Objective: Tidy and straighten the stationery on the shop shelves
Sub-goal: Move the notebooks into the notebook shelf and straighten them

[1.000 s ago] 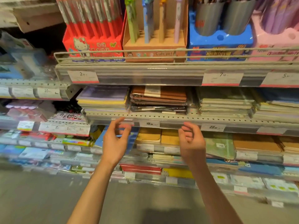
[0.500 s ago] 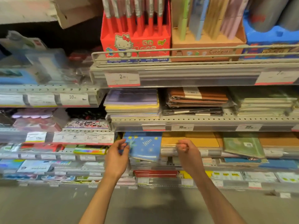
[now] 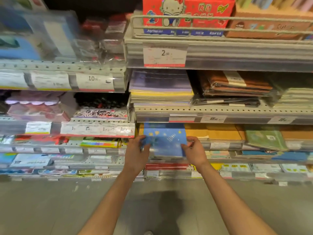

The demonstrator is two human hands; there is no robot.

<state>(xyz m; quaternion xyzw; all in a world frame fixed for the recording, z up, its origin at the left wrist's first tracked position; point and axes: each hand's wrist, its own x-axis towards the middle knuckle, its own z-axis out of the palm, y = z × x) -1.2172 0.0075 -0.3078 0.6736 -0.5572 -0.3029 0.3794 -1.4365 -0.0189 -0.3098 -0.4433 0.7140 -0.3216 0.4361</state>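
Both hands grip blue notebook on shelf

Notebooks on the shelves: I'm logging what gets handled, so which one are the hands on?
The blue notebook with yellow stars, gripped by the left hand and right hand at its sides. The orange notebooks and green notebook beside it lie untouched.

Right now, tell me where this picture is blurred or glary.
Head view: strong motion blur on the upper-left plastic packs; blue notebook smeared between left hand and right hand; price tag readable; shelf lines bow from wide-angle distortion.
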